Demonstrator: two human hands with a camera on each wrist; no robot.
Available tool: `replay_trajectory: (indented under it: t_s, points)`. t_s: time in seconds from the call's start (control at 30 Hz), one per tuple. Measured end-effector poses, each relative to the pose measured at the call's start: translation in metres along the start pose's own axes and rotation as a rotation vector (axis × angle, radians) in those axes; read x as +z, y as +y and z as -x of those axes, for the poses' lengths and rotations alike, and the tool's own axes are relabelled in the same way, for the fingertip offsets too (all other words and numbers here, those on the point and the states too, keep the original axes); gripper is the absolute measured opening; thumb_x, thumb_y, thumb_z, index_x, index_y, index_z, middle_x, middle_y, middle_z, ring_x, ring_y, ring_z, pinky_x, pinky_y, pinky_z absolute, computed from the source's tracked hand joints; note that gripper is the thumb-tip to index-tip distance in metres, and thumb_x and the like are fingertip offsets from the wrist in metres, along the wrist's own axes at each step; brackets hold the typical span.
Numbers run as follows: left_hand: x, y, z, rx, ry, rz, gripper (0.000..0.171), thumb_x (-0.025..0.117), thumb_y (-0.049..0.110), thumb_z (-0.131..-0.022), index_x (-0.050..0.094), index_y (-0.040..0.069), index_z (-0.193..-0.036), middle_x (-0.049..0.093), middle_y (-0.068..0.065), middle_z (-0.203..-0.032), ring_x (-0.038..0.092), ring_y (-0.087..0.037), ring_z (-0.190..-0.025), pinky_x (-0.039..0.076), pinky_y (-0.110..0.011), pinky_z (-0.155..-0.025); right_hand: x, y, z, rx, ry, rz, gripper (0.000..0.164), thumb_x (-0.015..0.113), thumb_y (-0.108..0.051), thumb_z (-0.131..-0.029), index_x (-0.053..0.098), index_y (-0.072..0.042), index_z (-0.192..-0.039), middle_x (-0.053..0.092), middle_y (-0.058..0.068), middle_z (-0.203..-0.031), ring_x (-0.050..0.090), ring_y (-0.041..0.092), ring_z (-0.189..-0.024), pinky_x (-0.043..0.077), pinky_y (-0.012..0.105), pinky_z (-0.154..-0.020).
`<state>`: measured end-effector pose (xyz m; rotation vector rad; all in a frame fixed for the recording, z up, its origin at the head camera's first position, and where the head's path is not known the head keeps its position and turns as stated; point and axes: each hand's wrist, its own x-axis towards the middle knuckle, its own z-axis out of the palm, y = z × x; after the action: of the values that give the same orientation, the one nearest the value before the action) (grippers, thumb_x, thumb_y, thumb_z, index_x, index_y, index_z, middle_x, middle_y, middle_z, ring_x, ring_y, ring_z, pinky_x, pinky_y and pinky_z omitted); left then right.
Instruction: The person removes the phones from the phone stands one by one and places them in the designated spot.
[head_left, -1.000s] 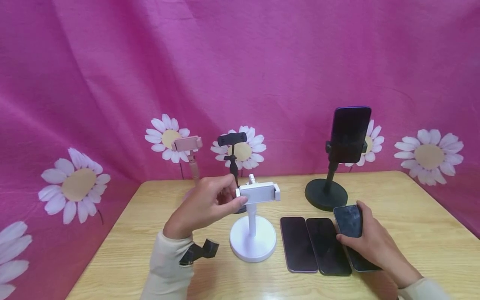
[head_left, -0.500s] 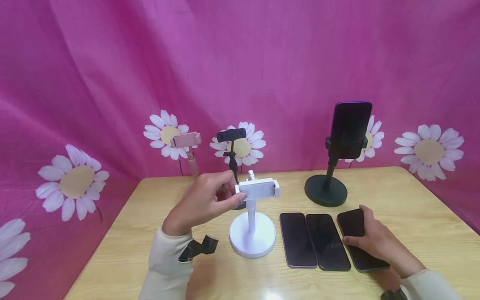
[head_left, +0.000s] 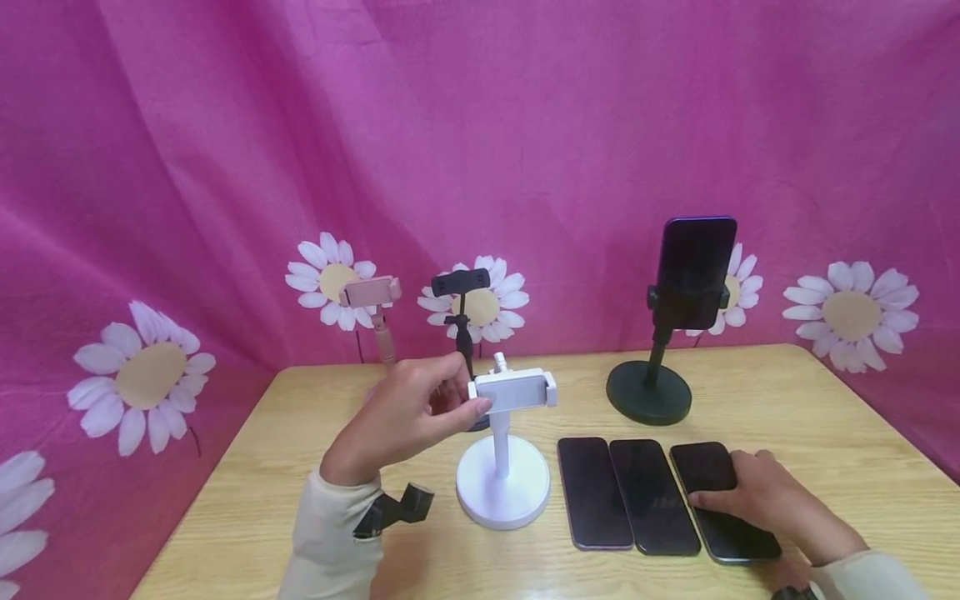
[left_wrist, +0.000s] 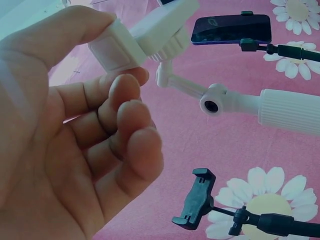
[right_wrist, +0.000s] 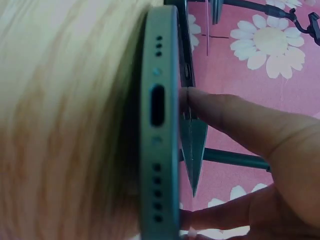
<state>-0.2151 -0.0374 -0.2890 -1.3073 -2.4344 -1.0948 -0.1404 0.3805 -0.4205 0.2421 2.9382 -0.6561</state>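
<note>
Left fingers (left_wrist: 131,90) round white holder (head_left: 513,390), right fingers (head_left: 716,500) round phone (head_left: 703,468); upright phone (head_left: 697,267) in black holder (head_left: 636,392)

No lettering, label, brand or number can be read.

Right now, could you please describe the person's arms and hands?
The left sleeve and right sleeve are cream. At the left one sits a black fitting with a blocky end; by the right, a dark piece partly shows. Left hand and right hand are bare.

Phones (head_left: 655,497) lie before the gap between white stand (head_left: 502,450) and black base (head_left: 648,400).
</note>
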Motion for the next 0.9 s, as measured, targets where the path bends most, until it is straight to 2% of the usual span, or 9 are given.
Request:
replay_trajectory:
  t_s: [0.37, 0.63, 0.8, 0.9]
  points:
    - [-0.0005, 0.0012, 0.0008, -0.003, -0.011, 0.011, 0.017, 0.072, 0.025, -0.087, 0.058, 0.016, -0.085, 0.056, 0.009, -0.069, 0.053, -0.009, -0.059, 0.047, -0.024, -0.05, 0.0009, -0.0021, -0.0018, 0.029, -0.034, 0.055, 0.086, 0.076, -0.061, -0.07, 0.054, 0.015, -0.104, 0.058, 0.012, -0.082, 0.053, 0.026, -0.074, 0.048, 0.041, -0.066]
    - [-0.0029, 0.0002, 0.0014, -0.001, -0.022, 0.031, 0.014, 0.071, 0.023, -0.088, 0.06, 0.016, -0.087, 0.06, 0.009, -0.072, 0.057, -0.008, -0.061, 0.052, -0.025, -0.055, 0.0047, -0.0038, -0.0019, 0.062, -0.05, -0.009, 0.086, 0.077, -0.06, -0.069, 0.051, 0.015, -0.103, 0.054, 0.014, -0.081, 0.055, 0.022, -0.065, 0.052, 0.035, -0.054]
    - [-0.0021, 0.0011, 0.0017, 0.012, -0.026, 0.02, 0.012, 0.07, 0.024, -0.089, 0.063, 0.015, -0.093, 0.064, 0.009, -0.076, 0.06, -0.005, -0.064, 0.054, -0.025, -0.06, 0.0057, -0.0006, -0.0052, 0.111, -0.09, 0.012, 0.096, 0.075, -0.066, -0.065, 0.049, 0.016, -0.109, 0.056, 0.014, -0.083, 0.055, 0.024, -0.07, 0.05, 0.037, -0.062]
    - [-0.0015, 0.0028, 0.0026, 0.028, -0.025, 0.013, 0.012, 0.069, 0.024, -0.09, 0.065, 0.014, -0.094, 0.065, 0.008, -0.076, 0.06, -0.004, -0.065, 0.054, -0.025, -0.061, 0.0065, 0.0024, -0.0058, 0.112, -0.106, 0.039, 0.102, 0.073, -0.07, -0.065, 0.047, 0.017, -0.112, 0.058, 0.015, -0.086, 0.055, 0.027, -0.076, 0.05, 0.041, -0.067]
